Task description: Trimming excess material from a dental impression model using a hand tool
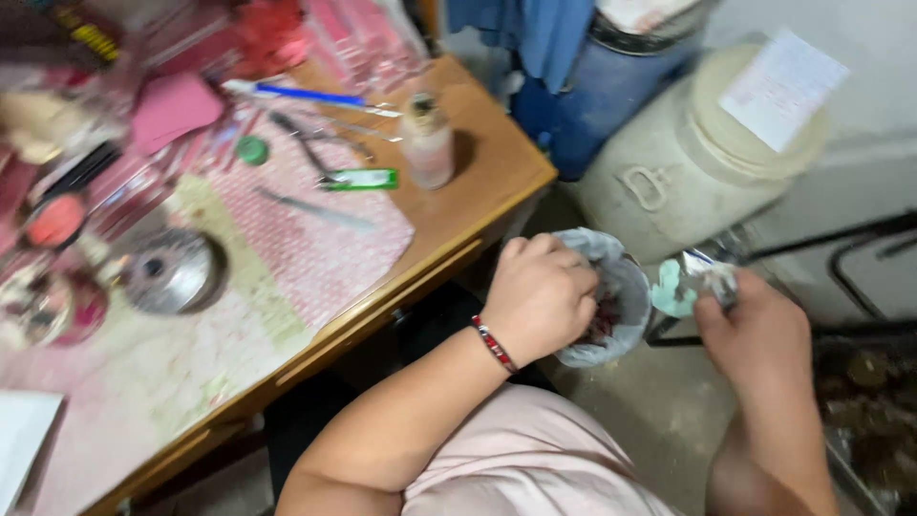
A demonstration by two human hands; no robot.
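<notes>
While left hand [540, 296] grips bin liner [626, 287], right fingers [716, 296] pinch wrapper [693, 282], seemingly crumpled.

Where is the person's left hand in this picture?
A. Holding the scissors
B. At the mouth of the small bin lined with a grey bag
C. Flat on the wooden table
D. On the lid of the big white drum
B: the left hand, with a red band at the wrist, rests on the rim of the bag-lined bin beside the table, while the right hand holds a crumpled scrap next to it.
</notes>
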